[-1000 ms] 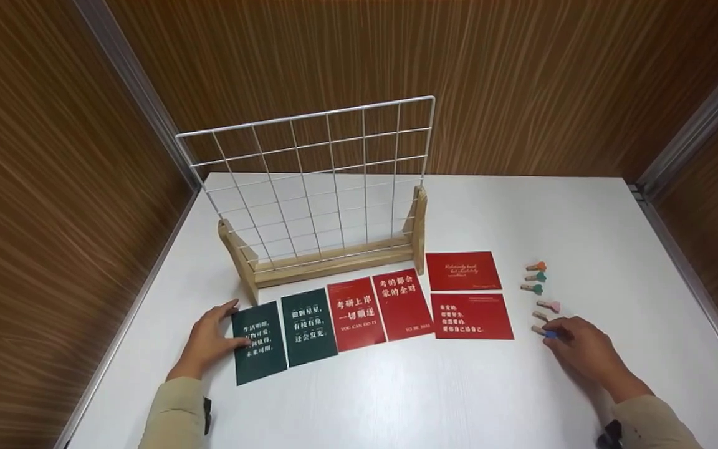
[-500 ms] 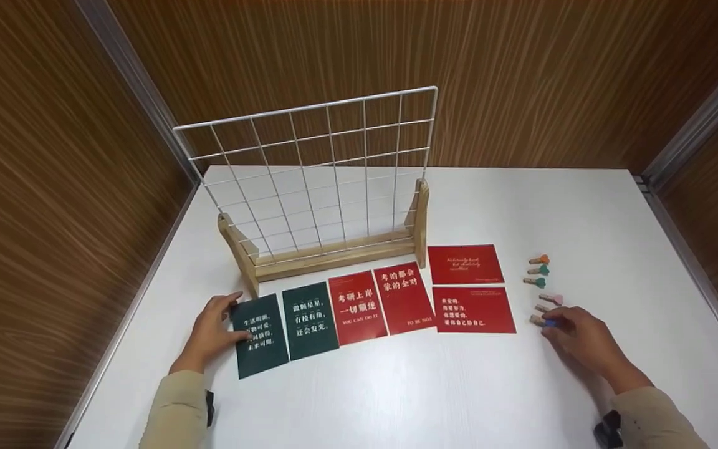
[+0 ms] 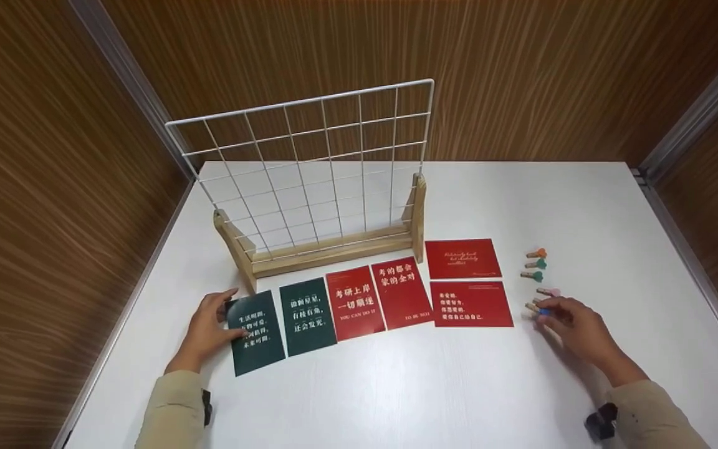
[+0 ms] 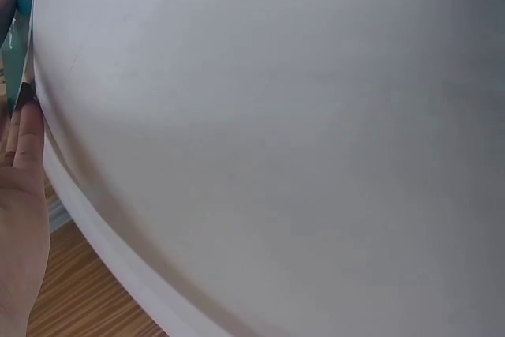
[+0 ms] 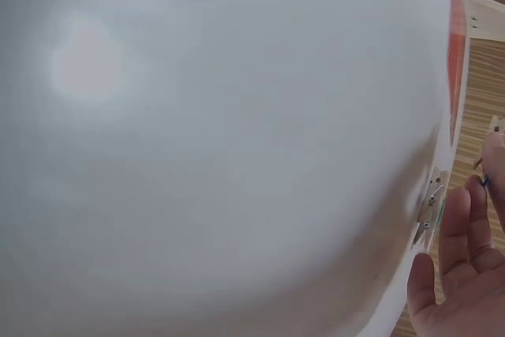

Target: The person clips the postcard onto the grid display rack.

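Note:
My left hand [image 3: 204,333] holds the leftmost dark green card [image 3: 256,349] by its left edge, the thumb on its face and the fingers along the side. In the left wrist view, this card shows only at the upper left border. On the right, my right hand [image 3: 583,333] pinches a small wooden clothespin with a blue end [image 3: 536,309] between thumb and index finger. Just behind it lie a clothespin with a pink end [image 3: 548,292] and another one mostly hidden. Further back are an orange-ended clothespin [image 3: 536,253] and two green-ended ones [image 3: 532,275].
A white wire grid [image 3: 328,156] stands in a wooden base [image 3: 334,249] at the back left. In front lies a second dark green card [image 3: 308,337], with two upright red cards [image 3: 356,324] beside it. Two sideways red cards [image 3: 471,305] lie right of these.
My right hand has shifted the blue-ended clothespin a little back and left, nearer the pink one. The leftmost green card's top has edged slightly left in my left hand. The head view has tilted slightly.

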The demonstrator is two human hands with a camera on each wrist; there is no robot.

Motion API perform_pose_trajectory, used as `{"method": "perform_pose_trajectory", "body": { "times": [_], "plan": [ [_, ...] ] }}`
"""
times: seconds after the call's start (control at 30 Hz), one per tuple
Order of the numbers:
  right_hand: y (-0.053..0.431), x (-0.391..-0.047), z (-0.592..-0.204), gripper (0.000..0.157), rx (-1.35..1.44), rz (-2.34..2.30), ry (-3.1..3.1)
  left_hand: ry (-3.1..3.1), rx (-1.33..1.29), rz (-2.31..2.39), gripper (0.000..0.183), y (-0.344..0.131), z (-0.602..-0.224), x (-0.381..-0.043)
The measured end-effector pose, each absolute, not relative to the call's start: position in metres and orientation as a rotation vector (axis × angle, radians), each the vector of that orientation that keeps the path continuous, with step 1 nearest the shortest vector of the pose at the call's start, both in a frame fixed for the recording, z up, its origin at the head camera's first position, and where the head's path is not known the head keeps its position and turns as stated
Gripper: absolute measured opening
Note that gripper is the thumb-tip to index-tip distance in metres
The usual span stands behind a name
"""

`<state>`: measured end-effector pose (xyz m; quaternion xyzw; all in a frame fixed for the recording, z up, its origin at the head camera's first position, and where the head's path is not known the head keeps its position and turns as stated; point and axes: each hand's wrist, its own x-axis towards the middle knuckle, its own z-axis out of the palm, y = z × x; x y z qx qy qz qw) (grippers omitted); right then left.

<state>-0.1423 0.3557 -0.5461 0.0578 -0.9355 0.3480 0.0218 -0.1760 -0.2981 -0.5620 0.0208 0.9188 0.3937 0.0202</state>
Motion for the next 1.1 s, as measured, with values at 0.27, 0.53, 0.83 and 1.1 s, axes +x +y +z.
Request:
{"method": "perform_pose_trajectory", "body": {
  "times": [0.27, 0.53, 0.83, 1.1],
  "plan": [
    [0.354, -0.145, -0.543, 0.024, 0.195, 1.350, -2.829, 2.864, -0.068, 1.167, 0.107, -0.309, -0.582, -0.183],
    [0.353, -0.146, -0.544, 0.029, 0.141, 1.550, -2.760, 2.751, -0.194, 1.341, 0.106, -0.310, -0.572, -0.175],
    [0.354, -0.147, -0.542, 0.037, 0.049, 1.568, -2.759, 2.662, -0.245, 1.562, 0.079, -0.307, -0.553, -0.166],
    [0.351, -0.147, -0.541, 0.039, 0.043, 1.522, -2.806, 2.565, -0.232, 1.787, 0.067, -0.310, -0.553, -0.163]
  ]
}}
